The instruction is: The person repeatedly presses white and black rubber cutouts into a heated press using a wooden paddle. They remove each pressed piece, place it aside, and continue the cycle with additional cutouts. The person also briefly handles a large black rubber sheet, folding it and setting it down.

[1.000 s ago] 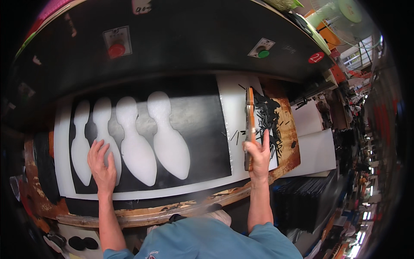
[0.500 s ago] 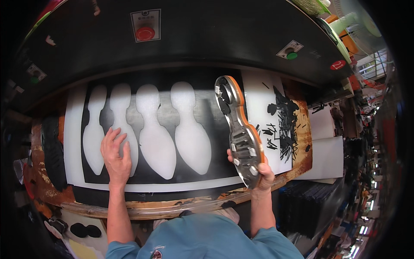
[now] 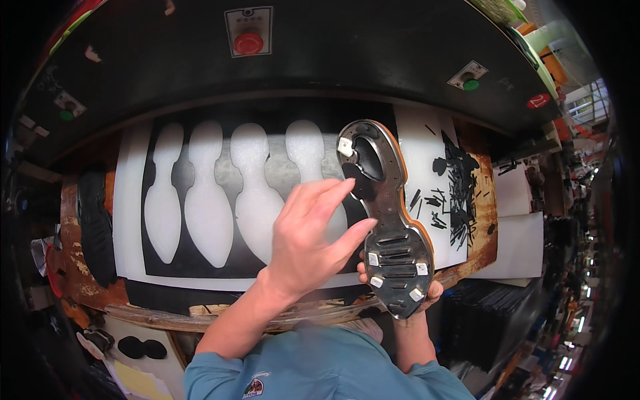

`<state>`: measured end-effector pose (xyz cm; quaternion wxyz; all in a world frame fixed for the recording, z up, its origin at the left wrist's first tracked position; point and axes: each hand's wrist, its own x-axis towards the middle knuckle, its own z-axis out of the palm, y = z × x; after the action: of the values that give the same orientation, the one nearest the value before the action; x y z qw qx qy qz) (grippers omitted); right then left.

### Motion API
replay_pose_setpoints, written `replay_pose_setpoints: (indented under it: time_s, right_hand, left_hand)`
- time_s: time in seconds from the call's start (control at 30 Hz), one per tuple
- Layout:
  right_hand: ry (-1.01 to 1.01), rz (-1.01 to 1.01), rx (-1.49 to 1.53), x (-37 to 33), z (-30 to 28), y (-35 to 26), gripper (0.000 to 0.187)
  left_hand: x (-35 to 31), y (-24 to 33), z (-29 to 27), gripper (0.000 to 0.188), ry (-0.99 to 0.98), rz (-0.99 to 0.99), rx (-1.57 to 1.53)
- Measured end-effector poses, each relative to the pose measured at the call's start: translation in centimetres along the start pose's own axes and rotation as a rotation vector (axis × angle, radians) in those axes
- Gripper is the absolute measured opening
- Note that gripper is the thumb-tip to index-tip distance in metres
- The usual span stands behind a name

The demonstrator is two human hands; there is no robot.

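My right hand [image 3: 432,293] grips a sole-shaped cutting die [image 3: 400,220] by its lower end. The die has a metal rim, an orange edge, slots and small white pads. My left hand [image 3: 310,233] reaches across to its narrow middle, thumb and fingers spread apart. Its fingertips are at a black scrap [image 3: 353,177] that sticks out from the die's left side; I cannot tell whether they touch it. Beneath lies a black sheet [image 3: 267,160] with several sole-shaped openings, white showing through, on a white board [image 3: 130,207].
Thin black offcuts [image 3: 460,193] are heaped at the board's right end. Black sole-shaped pieces [image 3: 93,227] lie at the left. A dark machine beam [image 3: 373,47] with a red button [image 3: 248,44] and green buttons spans the far side. Black sheets [image 3: 480,313] are stacked at lower right.
My left hand has moved right, from above the left openings to the die. The die has turned so its slotted face shows more fully. The whole view has shifted slightly.
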<state>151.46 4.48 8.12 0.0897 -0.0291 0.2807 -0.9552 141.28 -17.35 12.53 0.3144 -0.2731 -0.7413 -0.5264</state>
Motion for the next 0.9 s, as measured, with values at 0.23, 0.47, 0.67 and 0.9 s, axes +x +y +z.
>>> replay_pose_setpoints:
  time_s: [0.23,0.47,0.67,0.9]
  right_hand:
    - [0.061,-0.024,-0.070,-1.2,0.0,0.1,0.120]
    - [0.058,-0.090,0.016,-1.7,-1.7,0.5,0.113]
    - [0.179,-0.273,-0.115,-3.3,-3.5,-0.2,0.106]
    - [0.355,-0.223,-0.321,-4.1,-3.7,-0.7,0.099]
  left_hand:
    - [1.6,-0.6,2.8,0.032,-0.072,0.058,0.172]
    - [2.0,-1.4,5.0,0.013,-0.138,0.110,0.233]
    - [9.0,-2.0,3.4,0.016,0.067,-0.256,0.001]
    - [15.5,0.7,13.2,0.046,-0.493,-0.067,-0.212]
